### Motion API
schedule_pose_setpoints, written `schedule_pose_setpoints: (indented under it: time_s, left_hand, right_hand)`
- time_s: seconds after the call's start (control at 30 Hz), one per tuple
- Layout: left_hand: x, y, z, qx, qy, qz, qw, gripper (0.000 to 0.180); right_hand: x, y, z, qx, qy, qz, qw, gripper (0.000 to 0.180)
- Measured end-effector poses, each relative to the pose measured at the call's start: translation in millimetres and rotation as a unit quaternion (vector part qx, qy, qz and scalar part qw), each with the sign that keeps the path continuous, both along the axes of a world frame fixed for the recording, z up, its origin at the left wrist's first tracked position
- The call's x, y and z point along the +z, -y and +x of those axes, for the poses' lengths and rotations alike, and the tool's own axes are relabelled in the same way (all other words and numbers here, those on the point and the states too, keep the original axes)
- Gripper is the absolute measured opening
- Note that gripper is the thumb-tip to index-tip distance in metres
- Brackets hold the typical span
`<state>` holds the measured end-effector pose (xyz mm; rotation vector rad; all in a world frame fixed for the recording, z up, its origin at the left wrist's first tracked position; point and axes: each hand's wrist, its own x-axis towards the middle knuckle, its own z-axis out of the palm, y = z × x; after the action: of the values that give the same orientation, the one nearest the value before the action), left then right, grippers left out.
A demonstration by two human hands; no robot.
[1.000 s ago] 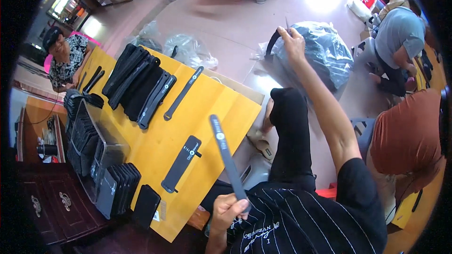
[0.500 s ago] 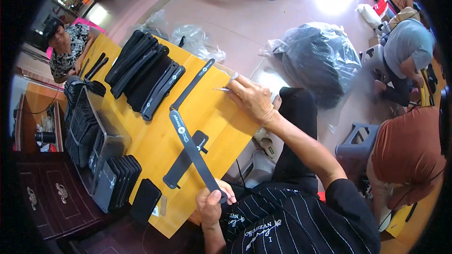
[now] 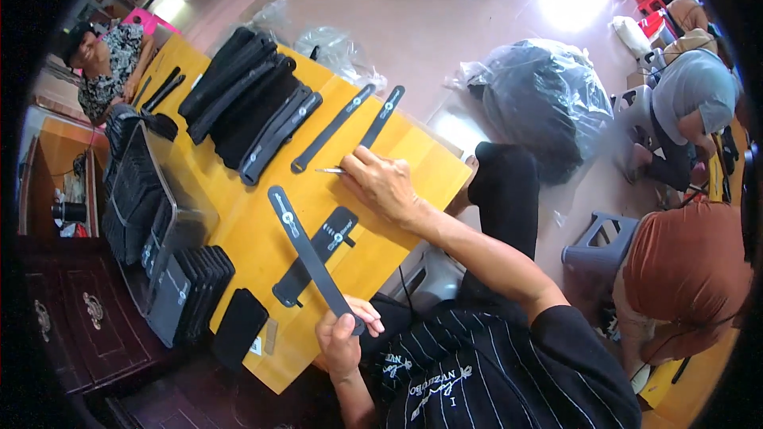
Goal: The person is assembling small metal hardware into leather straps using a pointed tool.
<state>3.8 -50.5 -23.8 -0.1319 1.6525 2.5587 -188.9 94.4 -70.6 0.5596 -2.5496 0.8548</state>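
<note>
My left hand (image 3: 340, 343) is closed round the near end of a dark printed strap (image 3: 315, 260), which slants up over the yellow table. Beneath that strap lies a wider black strap (image 3: 296, 280) with small side tabs. Pinched in my right hand (image 3: 383, 184) is a thin pointed metal tool (image 3: 328, 170), its tip toward the left. Another dark strap (image 3: 383, 115) reaches out from under my right fingers; whether they grip it is hidden. Left of it, a similar strap (image 3: 334, 127) lies flat on the table.
Piled black straps (image 3: 242, 103) lie on the far part of the yellow table (image 3: 397, 246). A clear bin (image 3: 208, 218) and stacked black pieces (image 3: 195, 294) stand at left. A person (image 3: 119, 63) sits at the far end. A plastic-wrapped bundle (image 3: 540, 103) rests on the floor.
My right hand has moved left and inward from the table's right edge, and another strap now lies by it. The strap in my left hand has shifted slightly left.
</note>
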Motion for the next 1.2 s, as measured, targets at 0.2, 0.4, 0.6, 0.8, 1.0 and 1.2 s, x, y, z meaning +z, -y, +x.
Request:
schedule_pose_setpoints:
  time_s: [0.2, 0.4, 0.6, 0.8, 1.0, 1.2]
  left_hand:
    - [5, 5, 1, 0.005, -0.015, 0.0, 1.0, 0.035]
    - [-5, 7, 8, 0.025, -0.014, -0.005, 1.0, 0.035]
    - [2, -3, 4, 0.056, 0.012, 0.017, 0.998, 0.035]
    - [-1, -4, -3, 0.075, -0.043, 0.106, 0.991, 0.028]
    - [20, -26, -31, 0.18, -0.089, 0.074, 0.977, 0.024]
    - [34, -64, -39, 0.1, -0.061, 0.146, 0.982, 0.027]
  right_hand:
    - [5, 16, -7, 0.013, -0.007, -0.034, 0.999, 0.015]
    - [-2, 32, -4, 0.02, 0.044, -0.015, 0.999, 0.017]
    - [2, 37, -1, -0.003, 0.082, 0.001, 0.997, 0.026]
    - [30, 12, 14, 0.014, 0.116, -0.152, 0.982, 0.025]
    - [82, -24, 96, 0.112, 0.289, -0.223, 0.924, 0.02]
    - [97, -33, 123, 0.135, 0.309, -0.361, 0.869, 0.02]
